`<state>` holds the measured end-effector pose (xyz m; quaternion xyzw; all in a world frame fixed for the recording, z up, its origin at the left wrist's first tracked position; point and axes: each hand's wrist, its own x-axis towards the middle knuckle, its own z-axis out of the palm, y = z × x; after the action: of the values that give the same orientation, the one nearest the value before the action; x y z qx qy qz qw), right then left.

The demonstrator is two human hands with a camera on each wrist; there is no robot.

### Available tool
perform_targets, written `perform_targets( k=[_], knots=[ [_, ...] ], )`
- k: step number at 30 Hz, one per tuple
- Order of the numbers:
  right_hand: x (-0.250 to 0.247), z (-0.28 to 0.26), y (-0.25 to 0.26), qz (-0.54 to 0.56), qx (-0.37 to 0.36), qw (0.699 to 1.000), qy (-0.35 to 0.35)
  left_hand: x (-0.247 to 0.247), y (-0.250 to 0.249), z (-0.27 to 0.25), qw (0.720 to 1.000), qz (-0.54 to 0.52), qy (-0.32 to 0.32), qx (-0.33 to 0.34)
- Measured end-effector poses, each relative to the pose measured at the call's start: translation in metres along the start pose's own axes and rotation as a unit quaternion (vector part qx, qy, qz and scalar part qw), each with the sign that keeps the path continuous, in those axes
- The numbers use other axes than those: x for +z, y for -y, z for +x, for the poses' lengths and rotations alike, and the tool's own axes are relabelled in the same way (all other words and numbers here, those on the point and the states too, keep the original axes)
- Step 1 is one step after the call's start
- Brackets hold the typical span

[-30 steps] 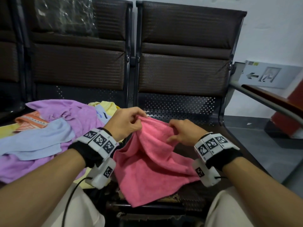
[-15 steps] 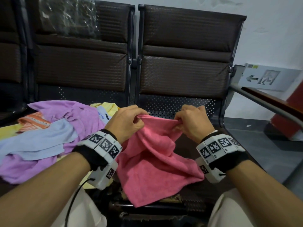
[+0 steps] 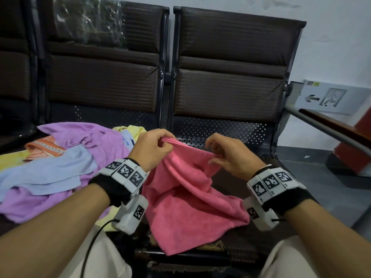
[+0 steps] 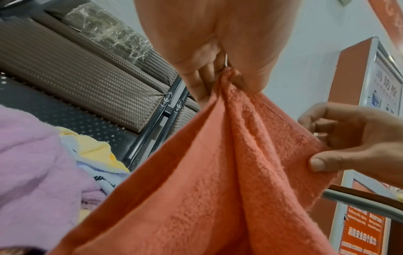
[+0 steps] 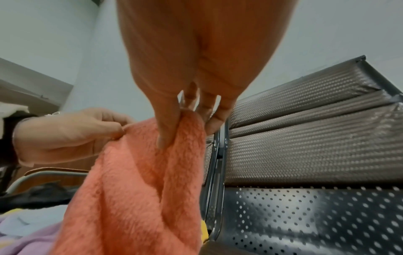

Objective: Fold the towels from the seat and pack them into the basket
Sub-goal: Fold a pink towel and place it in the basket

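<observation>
A pink towel (image 3: 190,197) hangs in front of me over the right seat, its lower part draped on the seat's front edge. My left hand (image 3: 163,142) pinches a bunched bit of its top edge; the left wrist view shows the fingers (image 4: 202,81) closed on the cloth (image 4: 218,172). My right hand (image 3: 215,158) pinches the same edge further right, thumb (image 5: 167,131) against the towel (image 5: 135,189). The edge runs between both hands. On the left seat lies a loose pile: purple towel (image 3: 96,141), light blue towel (image 3: 50,173), yellow towel (image 3: 132,130), orange patterned towel (image 3: 44,147). No basket is in view.
Two dark padded seat backs stand behind, the left one with crinkled plastic wrap (image 3: 88,21) on top. The perforated metal seat (image 3: 230,133) shows behind the pink towel. An armrest (image 3: 331,127) slants at the right, with a wall sign (image 3: 329,97) behind it.
Both hands kept hold of the pink towel. The right hand rose a little and shifted its pinch on the top edge, which now runs straighter between the hands.
</observation>
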<state>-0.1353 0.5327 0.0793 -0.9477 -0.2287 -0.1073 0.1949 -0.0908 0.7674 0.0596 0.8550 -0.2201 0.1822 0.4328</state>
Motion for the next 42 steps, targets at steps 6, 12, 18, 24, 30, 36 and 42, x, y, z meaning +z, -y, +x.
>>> perform_targets(
  k=[6, 12, 18, 24, 30, 36, 42],
  knots=[
    [-0.008, 0.000, 0.003, -0.104, -0.025, 0.992, 0.074, 0.002, 0.001, 0.000, 1.000, 0.007, -0.001, 0.016],
    [-0.003, -0.002, 0.003, -0.224, -0.016, 0.971, 0.077, 0.002, 0.004, 0.001, 0.999, 0.021, -0.007, 0.047],
    [-0.014, -0.003, -0.003, -0.224, 0.043, 0.973, 0.025, -0.003, 0.010, 0.000, 0.995, 0.057, 0.022, 0.074],
    [-0.025, -0.010, -0.001, -0.165, 0.042, 0.985, -0.028, -0.008, 0.014, -0.001, 0.994, 0.068, 0.019, 0.080],
    [-0.022, -0.016, 0.000, -0.068, 0.065, 0.990, -0.101, -0.007, 0.010, -0.001, 0.996, 0.046, 0.000, 0.079],
    [-0.009, -0.012, -0.012, 0.084, 0.102, 0.979, -0.156, -0.005, 0.000, -0.003, 0.999, -0.023, -0.002, 0.033],
    [-0.019, -0.008, -0.006, 0.203, 0.162, 0.951, -0.169, -0.011, -0.026, -0.001, 0.998, -0.061, -0.027, -0.018]
  ],
)
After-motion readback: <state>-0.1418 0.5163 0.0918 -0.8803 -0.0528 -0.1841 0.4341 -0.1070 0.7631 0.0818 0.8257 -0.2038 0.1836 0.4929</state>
